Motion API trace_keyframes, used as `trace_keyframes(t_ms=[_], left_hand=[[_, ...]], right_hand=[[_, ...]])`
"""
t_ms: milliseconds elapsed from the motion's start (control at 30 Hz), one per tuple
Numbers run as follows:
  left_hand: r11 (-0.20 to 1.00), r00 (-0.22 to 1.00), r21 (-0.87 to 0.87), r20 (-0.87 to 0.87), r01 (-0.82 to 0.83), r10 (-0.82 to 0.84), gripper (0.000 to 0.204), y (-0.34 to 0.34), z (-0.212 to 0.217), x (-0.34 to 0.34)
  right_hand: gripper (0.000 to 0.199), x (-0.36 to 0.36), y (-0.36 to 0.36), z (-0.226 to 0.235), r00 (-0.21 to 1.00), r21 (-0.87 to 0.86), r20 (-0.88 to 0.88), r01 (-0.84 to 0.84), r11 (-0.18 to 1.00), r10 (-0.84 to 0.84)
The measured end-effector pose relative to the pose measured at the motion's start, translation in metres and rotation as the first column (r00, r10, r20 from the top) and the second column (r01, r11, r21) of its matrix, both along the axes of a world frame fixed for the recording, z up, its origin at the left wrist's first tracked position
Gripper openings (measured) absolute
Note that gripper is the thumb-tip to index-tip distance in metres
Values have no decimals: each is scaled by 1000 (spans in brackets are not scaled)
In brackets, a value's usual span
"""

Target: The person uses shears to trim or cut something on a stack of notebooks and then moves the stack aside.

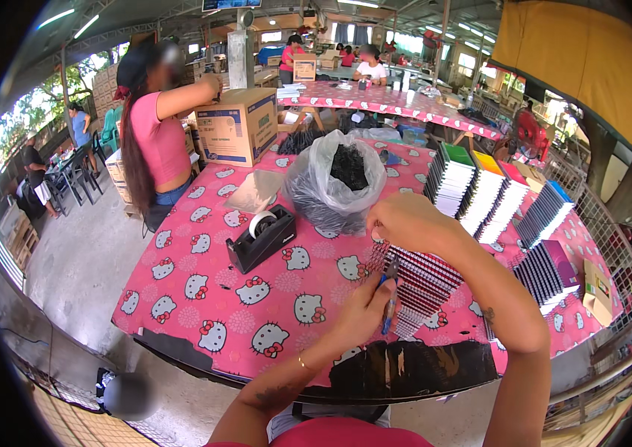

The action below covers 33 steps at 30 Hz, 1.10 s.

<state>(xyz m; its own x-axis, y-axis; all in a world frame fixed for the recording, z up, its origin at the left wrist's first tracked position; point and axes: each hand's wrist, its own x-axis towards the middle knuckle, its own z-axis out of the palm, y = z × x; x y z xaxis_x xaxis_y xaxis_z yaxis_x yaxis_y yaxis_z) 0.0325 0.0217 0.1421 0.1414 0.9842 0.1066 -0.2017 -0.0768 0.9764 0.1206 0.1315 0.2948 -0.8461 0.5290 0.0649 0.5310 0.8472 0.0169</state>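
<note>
A stack of spiral-bound notebooks with red and white edges lies on the pink cartoon-cat tablecloth in front of me. My left hand grips a small blue-handled tool against the near edge of the stack. My right hand rests curled on the far end of the stack by its wire spiral. A clear plastic bag with dark spiral bindings stands just behind my right hand.
A black tape dispenser sits to the left. Rows of notebooks in several colours line the right side. A cardboard box stands at the back left beside a person in a pink top. More people work at far tables.
</note>
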Motion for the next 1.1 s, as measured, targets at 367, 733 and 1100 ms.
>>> trace_keyframes(t_ms=[367, 733, 1100], left_hand=[[997, 983, -76, 182, -19, 33, 41, 5, 2, -3], [996, 989, -86, 141, -20, 32, 37, -2, -2, -4], [999, 1000, -28, -15, -23, 23, 36, 2, -7, -7]], right_hand=[[24, -2, 19, -10, 991, -236, 46, -109, 966, 123], [21, -4, 22, -13, 989, -266, 21, -138, 954, 149], [20, -10, 21, -15, 992, -218, 97, -61, 974, 83]])
